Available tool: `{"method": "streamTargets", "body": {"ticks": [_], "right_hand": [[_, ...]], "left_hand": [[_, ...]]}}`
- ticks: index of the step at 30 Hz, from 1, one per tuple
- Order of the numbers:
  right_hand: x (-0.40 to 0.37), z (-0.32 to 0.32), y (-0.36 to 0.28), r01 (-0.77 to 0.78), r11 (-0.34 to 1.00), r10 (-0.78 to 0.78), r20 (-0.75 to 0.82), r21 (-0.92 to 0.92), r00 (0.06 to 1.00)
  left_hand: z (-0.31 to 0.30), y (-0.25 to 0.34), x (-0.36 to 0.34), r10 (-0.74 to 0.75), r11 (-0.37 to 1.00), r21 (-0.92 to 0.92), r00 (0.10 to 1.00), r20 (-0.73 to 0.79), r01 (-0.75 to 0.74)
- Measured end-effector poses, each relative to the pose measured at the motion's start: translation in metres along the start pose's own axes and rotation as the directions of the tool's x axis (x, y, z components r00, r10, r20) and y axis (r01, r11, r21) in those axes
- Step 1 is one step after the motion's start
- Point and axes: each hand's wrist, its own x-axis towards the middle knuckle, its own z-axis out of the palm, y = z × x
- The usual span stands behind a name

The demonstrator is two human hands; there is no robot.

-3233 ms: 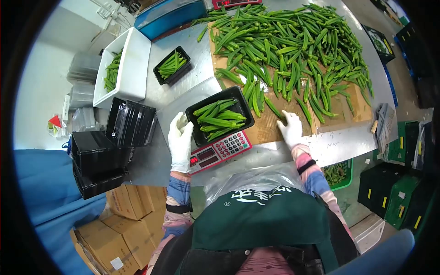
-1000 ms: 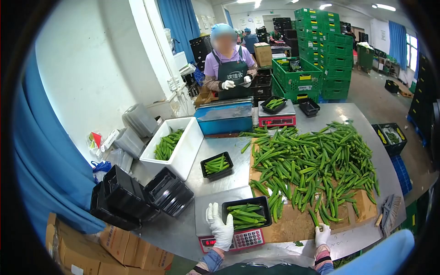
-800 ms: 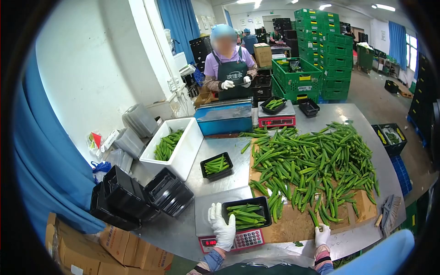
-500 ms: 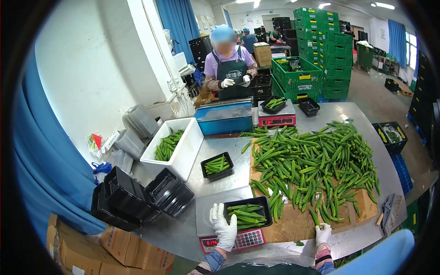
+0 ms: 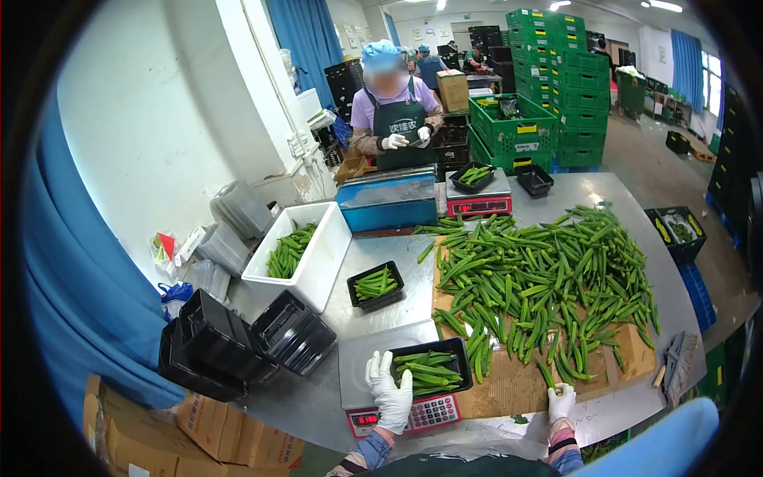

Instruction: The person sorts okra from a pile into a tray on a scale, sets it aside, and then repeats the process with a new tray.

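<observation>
Our right hand (image 5: 561, 403) is nearer to the single okra pod (image 5: 544, 372), which lies just beyond its curled fingers on the cardboard (image 5: 505, 395). The pod's long axis slants away and leftward from us, its near end seemingly pinched. Our left hand (image 5: 391, 401), fingers spread, is at the left side of the black tray (image 5: 455, 347) on the scale (image 5: 435, 413) (its display is lit).

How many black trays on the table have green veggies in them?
3: the near tray on the front scale, the middle tray beyond it, and the far tray on the back scale. Stacked trays could hide more.
</observation>
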Motion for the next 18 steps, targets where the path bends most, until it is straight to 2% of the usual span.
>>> {"method": "streamTargets", "body": {"ticks": [9, 12, 14, 15, 16, 17, 18], "right_hand": [[0.001, 0.001, 0.002, 0.009, 1.000, -0.009, -0.020, 0.008, 1.000], [0.002, 0.002, 0.003, -0.073, 0.997, 0.072, 0.048, 0.005, 0.996], [0.006, -0.001, 0.005, 0.017, 1.000, -0.018, 0.084, 0.017, 0.996], [0.007, 0.014, 0.023, 0.081, 0.993, -0.080, -0.016, 0.091, 0.997], [0.012, 0.006, 0.028, 0.046, 0.997, -0.054, 0.133, 0.064, 0.990], [0.015, 0.016, 0.043, 0.072, 0.976, -0.083, 0.043, 0.203, 0.996], [0.021, 0.009, 0.045, -0.010, 0.967, -0.037, 0.180, 0.256, 0.983]], "left_hand": [[0.001, 0.001, -0.001, 0.006, 1.000, -0.013, 1.000, 0.005, -0.006], [0.003, -0.002, 0.001, 0.023, 0.999, -0.025, 1.000, -0.001, -0.023], [0.003, -0.002, 0.000, 0.036, 0.999, -0.018, 0.999, 0.003, -0.036], [-0.002, 0.006, 0.004, 0.027, 0.999, -0.035, 0.999, 0.017, -0.027], [-0.006, 0.011, 0.006, 0.021, 0.996, -0.088, 1.000, 0.020, -0.019], [-0.009, 0.015, 0.008, 0.009, 0.995, -0.098, 1.000, 0.023, -0.006], [-0.009, 0.011, 0.010, 0.004, 0.997, -0.077, 1.000, 0.026, -0.002]]}}
